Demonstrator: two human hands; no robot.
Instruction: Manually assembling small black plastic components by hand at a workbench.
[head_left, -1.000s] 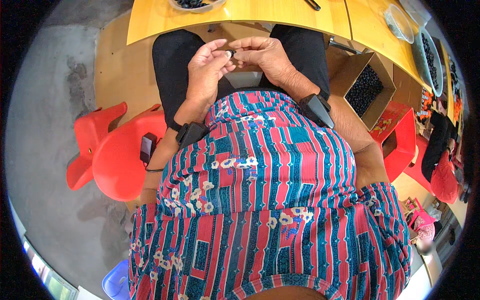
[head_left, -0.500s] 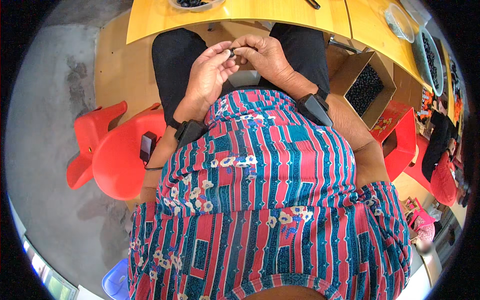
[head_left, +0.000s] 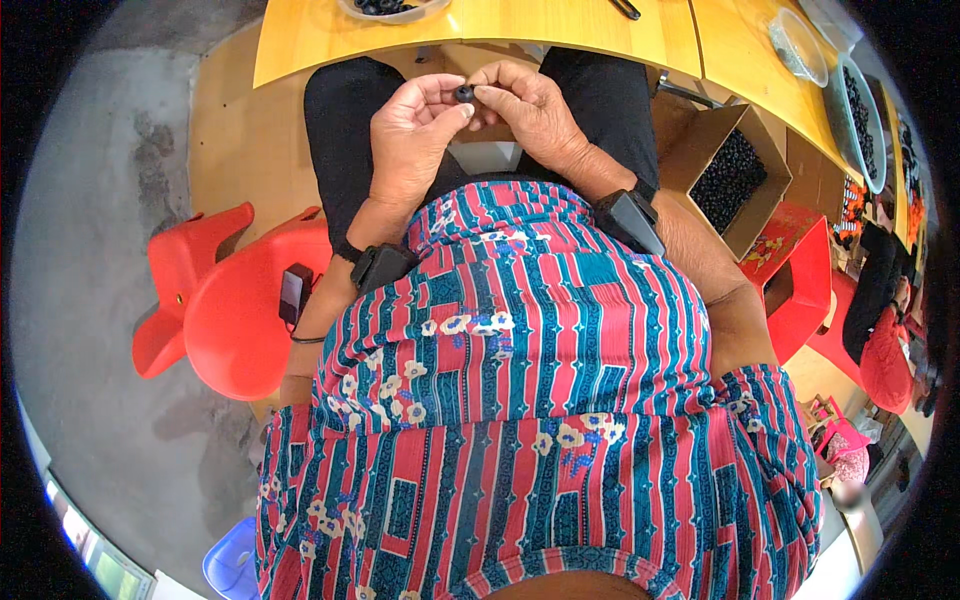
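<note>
the left hand [head_left: 412, 140] holds a small black round piece [head_left: 464, 94] between its thumb and fingers, while the right hand [head_left: 532, 112] is drawn into a narrow pinch at the piece's right edge, thumb and forefinger on it. the piece sits above the lap, between the black-trousered thighs [head_left: 345, 130] and just short of the bench [head_left: 580, 28]. to handle it well, i would let the left hand be the steady clamp and leave the fine work to the right fingertips, with light pressure, since something so small and rounded could easily roll or pop free; keeping it over the lap looks sensible for catching a drop. beyond the hands, a clear bowl [head_left: 425, 14] at the bench's near edge holds dark round pieces. to the right, below bench height, an open cardboard box [head_left: 762, 208] holds many small black pieces. farther right, a light blue basin [head_left: 838, 128] carries more dark pieces, and near it stands a clear tub [head_left: 798, 48] whose contents i cannot make out.
</note>
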